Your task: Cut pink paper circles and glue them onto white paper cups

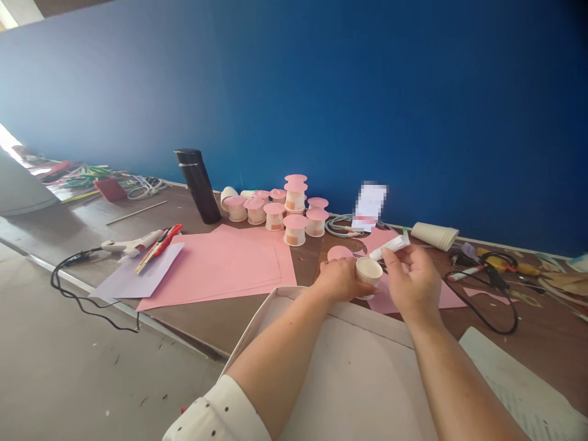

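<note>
My left hand is wrapped round a small paper cup, its round end tilted toward me. In my right hand, a slim white tube is pinched between thumb and fingers, its narrow end just above the cup's rim. Whether the tip touches the cup I cannot tell. Behind my left hand a round pink paper disc lies on the table. Cut pink paper lies under both hands. Farther back are several paper cups topped with pink discs, one group stacked.
A black flask stands left of the cups. Large pink sheets, a lilac sheet, a glue gun and a red cutter lie at left. Nested cups, a phone and cables are at right. A box is below my arms.
</note>
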`<state>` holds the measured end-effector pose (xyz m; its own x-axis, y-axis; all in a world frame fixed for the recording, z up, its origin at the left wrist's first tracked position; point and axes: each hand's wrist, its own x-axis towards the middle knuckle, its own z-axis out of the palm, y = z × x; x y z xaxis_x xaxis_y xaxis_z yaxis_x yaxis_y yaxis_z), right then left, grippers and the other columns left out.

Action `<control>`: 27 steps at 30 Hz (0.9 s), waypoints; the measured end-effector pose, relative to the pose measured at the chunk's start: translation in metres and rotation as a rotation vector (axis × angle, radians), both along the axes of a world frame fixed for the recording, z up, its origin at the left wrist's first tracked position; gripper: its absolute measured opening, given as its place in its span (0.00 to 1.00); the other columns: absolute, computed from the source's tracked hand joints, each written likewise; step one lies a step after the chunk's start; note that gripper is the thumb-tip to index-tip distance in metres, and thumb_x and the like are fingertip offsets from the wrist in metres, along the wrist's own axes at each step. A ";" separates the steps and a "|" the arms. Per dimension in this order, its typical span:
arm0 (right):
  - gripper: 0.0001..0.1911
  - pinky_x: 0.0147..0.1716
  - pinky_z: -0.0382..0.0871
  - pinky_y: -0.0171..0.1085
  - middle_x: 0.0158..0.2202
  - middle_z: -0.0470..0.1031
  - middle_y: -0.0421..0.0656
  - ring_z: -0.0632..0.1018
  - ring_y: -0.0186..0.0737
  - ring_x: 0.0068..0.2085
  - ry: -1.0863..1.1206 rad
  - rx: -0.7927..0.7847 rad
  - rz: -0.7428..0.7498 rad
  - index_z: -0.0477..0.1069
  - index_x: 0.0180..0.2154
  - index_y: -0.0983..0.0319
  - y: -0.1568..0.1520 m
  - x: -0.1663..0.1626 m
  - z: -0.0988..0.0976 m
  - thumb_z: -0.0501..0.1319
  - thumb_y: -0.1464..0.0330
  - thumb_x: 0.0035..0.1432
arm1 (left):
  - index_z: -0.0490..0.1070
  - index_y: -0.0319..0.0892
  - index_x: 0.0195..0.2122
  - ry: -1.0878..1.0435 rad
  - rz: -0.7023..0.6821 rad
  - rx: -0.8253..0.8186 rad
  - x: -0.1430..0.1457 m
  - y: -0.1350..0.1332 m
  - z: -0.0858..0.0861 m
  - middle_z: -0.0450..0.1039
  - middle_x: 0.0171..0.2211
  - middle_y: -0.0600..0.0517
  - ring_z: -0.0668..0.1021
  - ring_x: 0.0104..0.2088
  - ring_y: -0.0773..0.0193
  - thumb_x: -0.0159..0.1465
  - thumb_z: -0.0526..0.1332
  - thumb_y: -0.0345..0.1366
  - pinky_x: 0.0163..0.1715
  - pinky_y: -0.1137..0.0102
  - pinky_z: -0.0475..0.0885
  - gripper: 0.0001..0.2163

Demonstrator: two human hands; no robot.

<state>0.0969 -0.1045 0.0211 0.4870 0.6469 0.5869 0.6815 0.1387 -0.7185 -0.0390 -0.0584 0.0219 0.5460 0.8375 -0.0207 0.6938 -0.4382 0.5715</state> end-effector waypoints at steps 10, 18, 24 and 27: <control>0.17 0.42 0.72 0.45 0.41 0.81 0.48 0.80 0.50 0.41 -0.104 -0.033 0.038 0.74 0.42 0.60 0.005 0.001 -0.003 0.62 0.56 0.56 | 0.69 0.45 0.45 0.001 -0.010 0.007 0.001 0.000 -0.001 0.77 0.42 0.50 0.77 0.47 0.51 0.52 0.65 0.55 0.50 0.58 0.67 0.25; 0.18 0.36 0.73 0.43 0.38 0.81 0.48 0.80 0.49 0.39 -0.077 -0.058 0.086 0.74 0.42 0.59 -0.001 0.000 -0.002 0.61 0.54 0.57 | 0.68 0.45 0.45 0.007 -0.011 -0.006 0.000 0.000 0.000 0.77 0.42 0.49 0.77 0.47 0.52 0.52 0.65 0.55 0.50 0.59 0.67 0.25; 0.20 0.38 0.73 0.43 0.38 0.81 0.47 0.80 0.49 0.40 0.052 -0.011 0.132 0.75 0.42 0.59 -0.006 -0.004 0.002 0.63 0.52 0.56 | 0.68 0.44 0.48 0.041 -0.006 -0.008 0.000 -0.001 0.004 0.77 0.43 0.49 0.77 0.48 0.52 0.53 0.64 0.56 0.51 0.59 0.67 0.27; 0.20 0.39 0.73 0.43 0.37 0.81 0.45 0.80 0.48 0.38 0.020 -0.047 0.191 0.75 0.43 0.58 -0.008 -0.007 0.001 0.62 0.51 0.57 | 0.68 0.44 0.47 0.033 -0.001 -0.002 0.001 -0.002 0.004 0.77 0.42 0.48 0.77 0.47 0.52 0.53 0.64 0.56 0.50 0.59 0.68 0.27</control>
